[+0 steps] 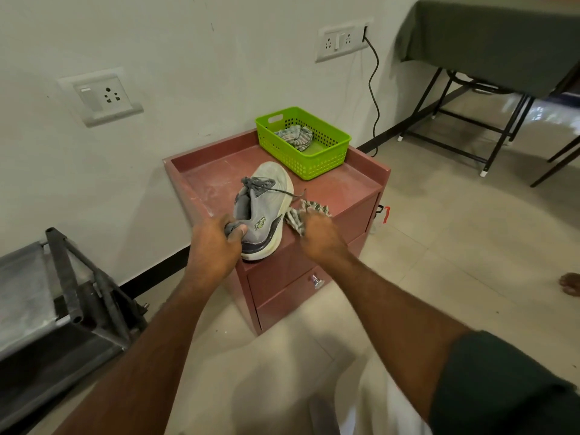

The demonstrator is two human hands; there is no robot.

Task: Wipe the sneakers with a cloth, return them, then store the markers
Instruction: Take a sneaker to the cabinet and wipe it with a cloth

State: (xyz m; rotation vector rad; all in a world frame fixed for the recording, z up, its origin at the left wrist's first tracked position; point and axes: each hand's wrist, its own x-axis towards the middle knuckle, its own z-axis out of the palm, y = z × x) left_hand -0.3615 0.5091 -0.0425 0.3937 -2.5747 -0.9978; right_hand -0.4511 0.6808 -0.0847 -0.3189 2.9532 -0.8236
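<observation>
Sneaker (262, 211) on its side atop cabinet (216, 171), heel pinched by left hand (216, 246). Cloth (306, 215) bunched in curled right hand (320, 235), just beside the sole.

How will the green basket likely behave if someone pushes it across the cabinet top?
The basket is perforated plastic holding only a crumpled rag, so it is probably light and slides easily. Its wide flat base makes tipping unlikely. The cabinet has a raised back rim, which should stop it.
</observation>
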